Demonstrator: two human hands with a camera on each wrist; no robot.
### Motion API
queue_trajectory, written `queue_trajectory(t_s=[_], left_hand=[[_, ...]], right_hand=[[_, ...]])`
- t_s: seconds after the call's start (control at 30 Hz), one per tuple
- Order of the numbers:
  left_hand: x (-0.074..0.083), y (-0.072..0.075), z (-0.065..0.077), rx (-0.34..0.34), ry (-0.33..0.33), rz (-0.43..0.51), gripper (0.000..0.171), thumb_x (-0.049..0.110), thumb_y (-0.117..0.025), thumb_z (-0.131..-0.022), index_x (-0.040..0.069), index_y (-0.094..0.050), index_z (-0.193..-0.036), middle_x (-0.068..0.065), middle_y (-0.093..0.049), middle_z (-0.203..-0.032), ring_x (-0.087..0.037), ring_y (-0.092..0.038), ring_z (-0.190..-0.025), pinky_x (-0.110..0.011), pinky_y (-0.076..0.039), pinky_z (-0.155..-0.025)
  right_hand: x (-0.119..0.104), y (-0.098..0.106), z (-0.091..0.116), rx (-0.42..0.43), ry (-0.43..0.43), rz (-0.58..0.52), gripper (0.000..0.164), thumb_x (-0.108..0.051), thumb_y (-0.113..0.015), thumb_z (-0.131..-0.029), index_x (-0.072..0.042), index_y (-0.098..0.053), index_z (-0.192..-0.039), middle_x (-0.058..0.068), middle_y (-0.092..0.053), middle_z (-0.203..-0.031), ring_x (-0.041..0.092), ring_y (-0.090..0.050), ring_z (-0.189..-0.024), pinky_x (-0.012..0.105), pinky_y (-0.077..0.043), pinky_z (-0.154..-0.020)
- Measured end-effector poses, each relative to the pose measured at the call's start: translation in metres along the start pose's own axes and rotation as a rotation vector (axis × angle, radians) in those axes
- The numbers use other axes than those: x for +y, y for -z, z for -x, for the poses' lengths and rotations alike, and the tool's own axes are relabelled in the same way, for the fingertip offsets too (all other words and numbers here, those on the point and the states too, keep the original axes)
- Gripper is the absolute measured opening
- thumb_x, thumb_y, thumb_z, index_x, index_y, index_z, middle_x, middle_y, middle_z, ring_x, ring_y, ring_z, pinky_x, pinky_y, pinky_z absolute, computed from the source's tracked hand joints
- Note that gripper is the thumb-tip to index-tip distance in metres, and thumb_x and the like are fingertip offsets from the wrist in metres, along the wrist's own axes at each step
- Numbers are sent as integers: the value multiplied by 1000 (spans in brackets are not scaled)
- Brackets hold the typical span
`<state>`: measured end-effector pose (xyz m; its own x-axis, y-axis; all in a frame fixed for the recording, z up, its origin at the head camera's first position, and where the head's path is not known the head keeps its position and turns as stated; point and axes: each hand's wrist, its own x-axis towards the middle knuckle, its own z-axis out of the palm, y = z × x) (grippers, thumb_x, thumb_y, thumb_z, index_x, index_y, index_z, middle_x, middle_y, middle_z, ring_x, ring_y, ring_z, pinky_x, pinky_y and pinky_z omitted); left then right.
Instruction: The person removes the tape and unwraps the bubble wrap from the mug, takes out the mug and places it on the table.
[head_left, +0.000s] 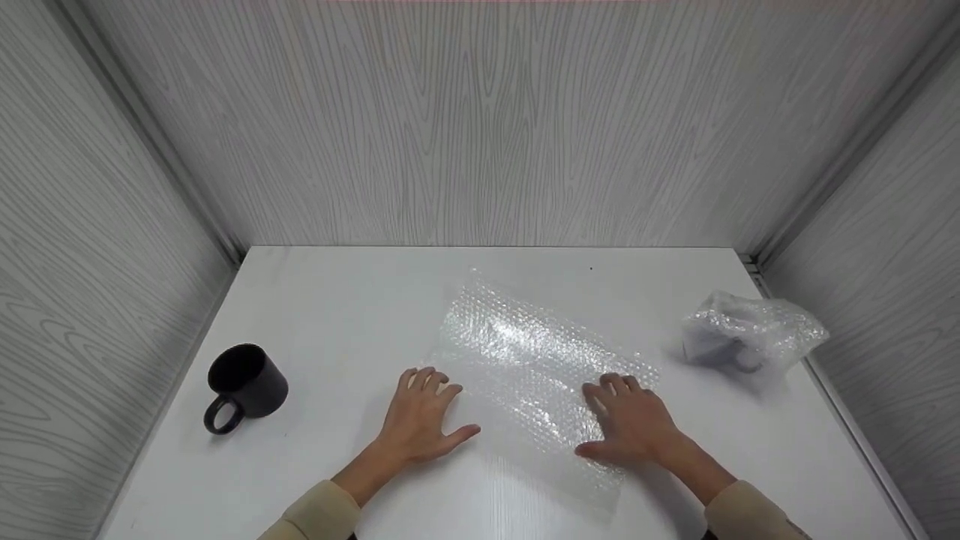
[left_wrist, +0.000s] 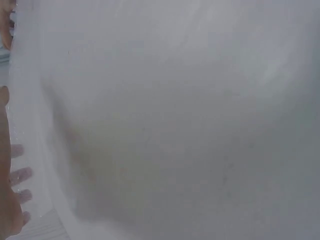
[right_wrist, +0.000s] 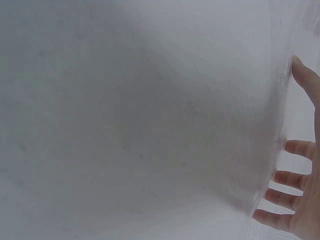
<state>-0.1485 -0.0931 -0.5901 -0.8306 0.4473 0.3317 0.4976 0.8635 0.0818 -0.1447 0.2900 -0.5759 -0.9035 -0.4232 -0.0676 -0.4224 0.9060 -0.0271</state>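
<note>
A sheet of clear bubble wrap (head_left: 525, 360) lies flat and slantwise on the white table (head_left: 337, 315). My left hand (head_left: 418, 420) is at its left edge, fingers spread and pointing away from me, thumb out over the sheet. On the right part of the wrap rests my right hand (head_left: 634, 421), fingers loosely spread and thumb turned inward. In the right wrist view, the fingertips of the right hand (right_wrist: 305, 185) touch the edge of the clear film. At the left border of the left wrist view, only part of the left hand (left_wrist: 9, 185) shows.
A black mug (head_left: 251, 382) stands at the left, its handle towards the front. Near the right table edge sits a bubble-wrapped bundle (head_left: 750, 334), with a handle-like curve faintly visible inside. Pale wood-grain panels (head_left: 480, 127) enclose the table at the back and both sides.
</note>
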Motion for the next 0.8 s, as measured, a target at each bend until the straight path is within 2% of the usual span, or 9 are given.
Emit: queue_trajectory(t_s=[0.37, 0.8], left_hand=[[14, -2, 4, -3, 4, -32, 63, 77, -63, -87, 23, -74, -118, -4, -69, -119, -29, -60, -123, -56, -43, -114], [28, -4, 6, 0, -25, -53, 57, 75, -64, -88, 24, -75, -112, -3, -69, -112, -25, -62, -111, -49, -48, -102]], right_hand=[[-1, -1, -4, 11, -7, 2, 103, -88, -64, -77, -20, -50, -152, 17, -54, -146, 45, -56, -131, 57, -60, -82], [-4, 0, -10, 18, -11, 50, 102, -88, -63, -78, -19, -49, -152, 17, -54, -145, 46, -56, -131, 58, -61, -82]])
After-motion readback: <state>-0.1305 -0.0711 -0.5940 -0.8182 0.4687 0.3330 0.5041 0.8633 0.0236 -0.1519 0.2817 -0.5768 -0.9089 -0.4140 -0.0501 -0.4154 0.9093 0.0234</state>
